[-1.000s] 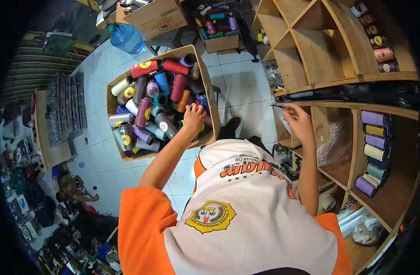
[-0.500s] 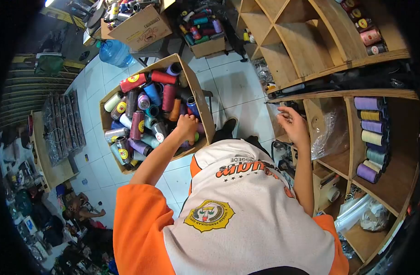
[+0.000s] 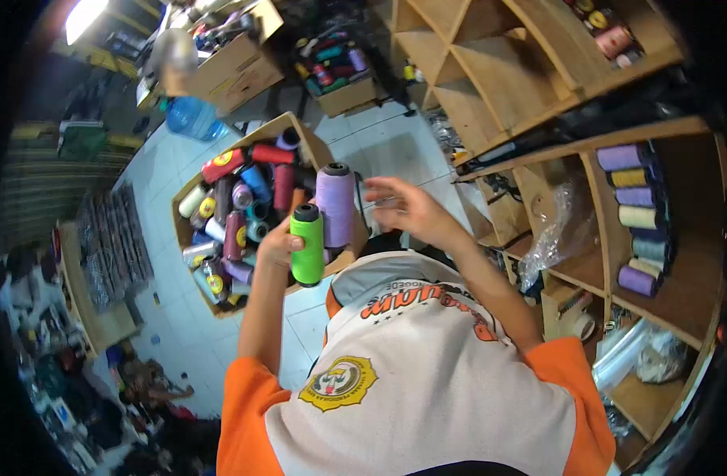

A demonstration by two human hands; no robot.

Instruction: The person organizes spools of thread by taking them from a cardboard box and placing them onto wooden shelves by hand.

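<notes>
My left hand (image 3: 278, 243) is closed round a bright green thread spool (image 3: 307, 250), its thumb across the spool's side. A lilac thread spool (image 3: 335, 208) stands upright right beside the green one, above the box; whether my left fingers also hold it is hidden. To the right of the lilac spool is my right hand (image 3: 411, 210), slightly blurred, its fingers apart and pointing at that spool, with a gap between. Behind the spools, a cardboard box (image 3: 312, 147) is heaped with thread spools in red, blue, maroon, white and other colours.
Wooden shelves (image 3: 593, 119) on the right hold a row of spools (image 3: 639, 218) and plastic wrapping (image 3: 554, 238). Further back are a second box of spools (image 3: 348, 97), a large carton (image 3: 241, 75) and a blue water bottle (image 3: 193, 119). A person (image 3: 153, 381) sits at lower left.
My left hand has come up out of the box with the green spool, and the lilac spool has risen beside it. My right hand has moved left from the shelves towards the spools.
</notes>
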